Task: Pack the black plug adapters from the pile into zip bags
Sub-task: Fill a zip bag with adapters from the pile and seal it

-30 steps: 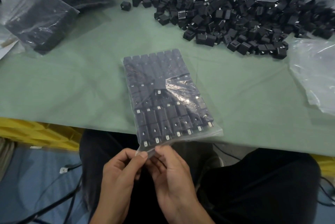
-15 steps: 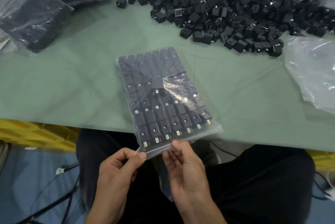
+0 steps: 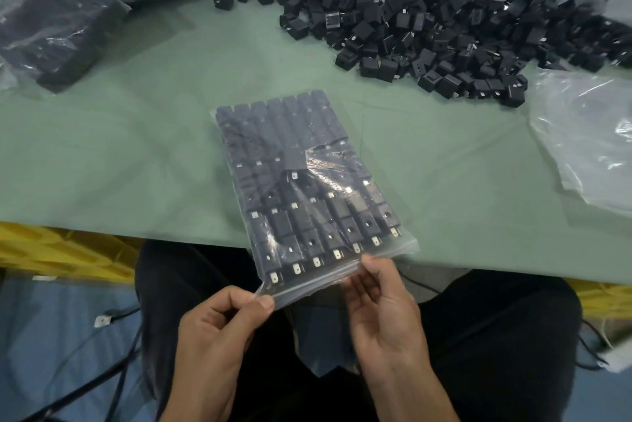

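A clear plastic zip bag (image 3: 301,189), packed with rows of black cube-shaped plug adapters, lies flat on the pale green table (image 3: 119,165). Its zip end hangs over the table's near edge, toward the person.

The left hand (image 3: 219,329) pinches the bag's near left corner between thumb and curled forefinger. The right hand (image 3: 383,312) pinches the zip strip further along to the right, thumb on top and fingers underneath. Whether the strip is sealed between the two hands cannot be told.

Beyond the bag, to its far right, spreads the loose pile of black plug adapters (image 3: 427,11). A single black adapter (image 3: 223,0) sits apart, straight beyond the bag. To the bag's far left lie several filled plastic bags (image 3: 51,18), stacked. To its right rests a crumpled empty clear bag (image 3: 588,134), well apart from it.
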Demonstrator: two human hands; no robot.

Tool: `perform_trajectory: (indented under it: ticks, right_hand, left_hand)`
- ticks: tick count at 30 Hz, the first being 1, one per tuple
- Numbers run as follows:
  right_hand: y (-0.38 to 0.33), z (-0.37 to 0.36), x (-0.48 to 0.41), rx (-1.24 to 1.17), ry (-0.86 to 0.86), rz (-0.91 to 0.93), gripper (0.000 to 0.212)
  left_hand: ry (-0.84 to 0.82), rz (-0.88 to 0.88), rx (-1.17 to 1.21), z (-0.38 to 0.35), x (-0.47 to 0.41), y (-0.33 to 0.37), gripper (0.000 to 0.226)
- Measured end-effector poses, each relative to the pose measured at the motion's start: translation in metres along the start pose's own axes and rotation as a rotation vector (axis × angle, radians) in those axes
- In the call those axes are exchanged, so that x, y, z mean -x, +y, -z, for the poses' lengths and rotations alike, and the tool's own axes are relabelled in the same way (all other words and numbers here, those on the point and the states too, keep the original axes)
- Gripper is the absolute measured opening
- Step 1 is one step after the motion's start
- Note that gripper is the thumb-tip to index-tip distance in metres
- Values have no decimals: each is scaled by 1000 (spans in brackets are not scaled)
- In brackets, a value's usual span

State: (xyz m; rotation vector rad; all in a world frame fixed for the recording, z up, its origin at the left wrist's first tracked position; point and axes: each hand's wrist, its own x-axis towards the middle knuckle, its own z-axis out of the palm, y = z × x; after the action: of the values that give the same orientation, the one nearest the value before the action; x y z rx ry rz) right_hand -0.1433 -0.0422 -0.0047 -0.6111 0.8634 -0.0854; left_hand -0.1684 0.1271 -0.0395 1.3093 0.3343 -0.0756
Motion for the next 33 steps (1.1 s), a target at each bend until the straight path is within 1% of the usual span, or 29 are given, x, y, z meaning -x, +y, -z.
perform_trajectory:
  ticks: [2,5,8,13,19,24,27,30,31,33]
  right_hand:
    - [-7,5,-2,0,5,42,7]
    - [-16,10,-5,-6,25,70,6]
    - [-24,12,-9,-11,69,111,9]
    - [-26,14,-14,22,104,170,10]
    - [-25,22,-17,77,63,228,5]
    - [-23,28,-16,138,27,271,8]
    - [-21,29,-15,189,10,274,13]
    - [-26,34,-14,267,-1,259,27]
    - [-29,36,-15,306,-22,252,32]
    - [-35,38,-15,420,-98,214,43]
  left_hand:
    - [15,2,9,3,3,-2,33]
    - [-8,-10,-21,4,7,-5,34]
    - [10,-7,-36,7,9,-9,36]
    - [3,-8,-53,9,8,-10,37]
    - [26,5,-22,7,9,-10,36]
    - [8,8,-33,10,8,-7,33]
    - [45,4,0,9,7,-5,26]
    - [129,-13,41,12,1,-5,25]
    - [150,-19,41,13,0,-4,26]
    - [155,-17,52,13,0,-7,18]
